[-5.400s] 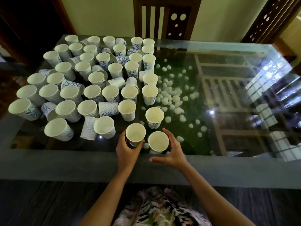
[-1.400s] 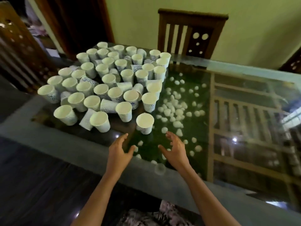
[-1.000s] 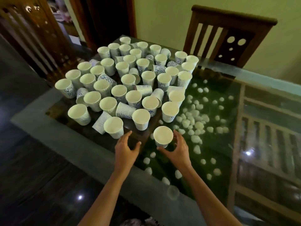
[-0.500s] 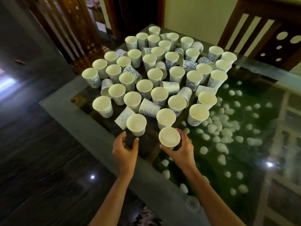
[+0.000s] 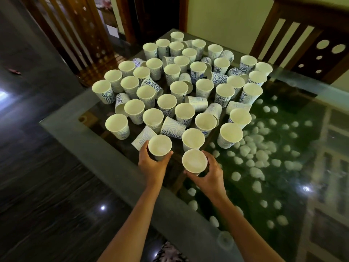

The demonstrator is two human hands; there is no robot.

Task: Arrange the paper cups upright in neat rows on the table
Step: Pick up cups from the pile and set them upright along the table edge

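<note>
Your left hand (image 5: 153, 167) grasps 1 upright paper cup (image 5: 160, 146); your right hand (image 5: 210, 175) wraps a second cup (image 5: 194, 161). Beyond your fingertips (image 5: 143, 148) most cups (image 5: 167, 103) stand in loose rows; several tipped cups (image 5: 172, 128) between them need righting.

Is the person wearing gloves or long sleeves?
No gloves: the left hand and right hand are bare, with no rings, watch or bracelet showing. The left forearm and right forearm have no sleeves in view. Some patterned cloth shows at the bottom edge.

1 wooden chair (image 5: 311, 5) stands behind scattered white pebbles (image 5: 254, 172) on green.
</note>
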